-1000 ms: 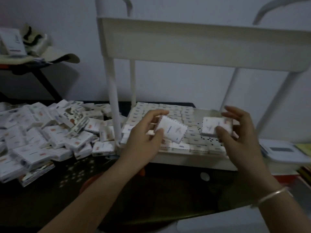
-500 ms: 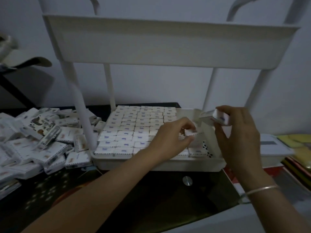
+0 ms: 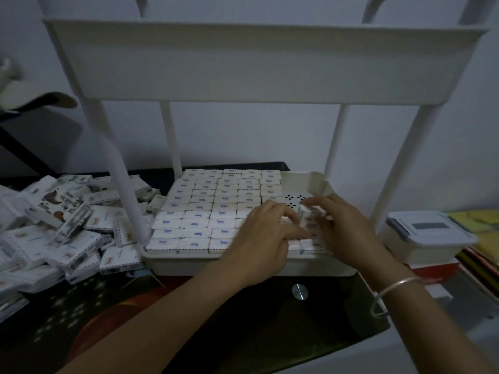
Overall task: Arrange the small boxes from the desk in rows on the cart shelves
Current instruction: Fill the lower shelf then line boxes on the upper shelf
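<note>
head view: both my hands are down in the lower shelf (image 3: 243,267) of the white cart, near its front right corner
left hand (image 3: 266,238): knuckles bent, fingertips down on the packed boxes, one finger stretched along the foot of the small box; whether it pinches anything i cannot tell
right hand (image 3: 344,233): fingers curled over the top of the small box, gripping it; a bangle (image 3: 399,284) sits on the wrist
small box (image 3: 310,221): stands on edge between my two hands, blurred
rows (image 3: 216,206): boxes packed edge to edge, filling the shelf's left and middle
bare patch (image 3: 294,199): perforated shelf floor just behind my hands
pile (image 3: 67,225): loose boxes heaped on the dark desk (image 3: 216,325), left of the cart
upper shelf (image 3: 256,63): overhead, contents hidden
container (image 3: 429,234): lidded, just right of the cart
</note>
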The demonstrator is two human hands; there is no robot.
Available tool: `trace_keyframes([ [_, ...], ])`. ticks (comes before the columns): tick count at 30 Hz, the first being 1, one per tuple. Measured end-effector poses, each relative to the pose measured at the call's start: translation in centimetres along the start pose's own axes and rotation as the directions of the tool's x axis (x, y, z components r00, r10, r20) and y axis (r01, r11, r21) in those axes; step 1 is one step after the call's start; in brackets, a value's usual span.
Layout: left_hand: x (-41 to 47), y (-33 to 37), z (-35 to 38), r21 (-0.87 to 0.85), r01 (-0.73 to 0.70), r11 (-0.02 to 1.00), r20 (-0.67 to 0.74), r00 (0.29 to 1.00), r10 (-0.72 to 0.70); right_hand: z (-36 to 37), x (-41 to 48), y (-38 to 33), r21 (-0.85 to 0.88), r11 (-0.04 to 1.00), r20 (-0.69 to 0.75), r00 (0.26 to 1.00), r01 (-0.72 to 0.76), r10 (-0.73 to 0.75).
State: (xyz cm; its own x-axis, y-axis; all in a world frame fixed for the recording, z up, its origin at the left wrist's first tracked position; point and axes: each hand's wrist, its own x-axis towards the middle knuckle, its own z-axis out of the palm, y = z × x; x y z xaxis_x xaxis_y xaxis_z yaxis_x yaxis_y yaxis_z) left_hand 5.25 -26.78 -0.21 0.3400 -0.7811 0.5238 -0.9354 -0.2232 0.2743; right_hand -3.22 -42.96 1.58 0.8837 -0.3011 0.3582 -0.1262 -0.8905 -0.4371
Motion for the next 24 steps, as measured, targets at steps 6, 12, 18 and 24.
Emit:
trace_keyframes([
  [6,-3.0,-0.3,-0.7,-0.122,0.159,0.98,-0.17,0.969,-0.179,0.6,0.5,0.3,0.05,0.998,0.184,0.983,-0.038,0.028],
  [12,-6.6,-0.5,-2.0,-0.189,0.16,0.969,-0.224,0.954,-0.201,1.0,-1.0,-1.6,-0.008,0.999,0.089,0.995,-0.053,0.054],
  [18,-11.4,-1.5,-5.1,-0.155,0.231,0.96,-0.346,0.898,-0.272,2.8,-3.0,-8.2,0.043,0.959,-0.235,0.936,0.278,-0.261],
  [24,-18.4,-4.8,-9.4,0.012,0.429,0.903,-0.462,0.804,-0.375,7.9,-4.3,-16.7,0.175,0.848,-0.024,0.863,0.501,-0.505],
])
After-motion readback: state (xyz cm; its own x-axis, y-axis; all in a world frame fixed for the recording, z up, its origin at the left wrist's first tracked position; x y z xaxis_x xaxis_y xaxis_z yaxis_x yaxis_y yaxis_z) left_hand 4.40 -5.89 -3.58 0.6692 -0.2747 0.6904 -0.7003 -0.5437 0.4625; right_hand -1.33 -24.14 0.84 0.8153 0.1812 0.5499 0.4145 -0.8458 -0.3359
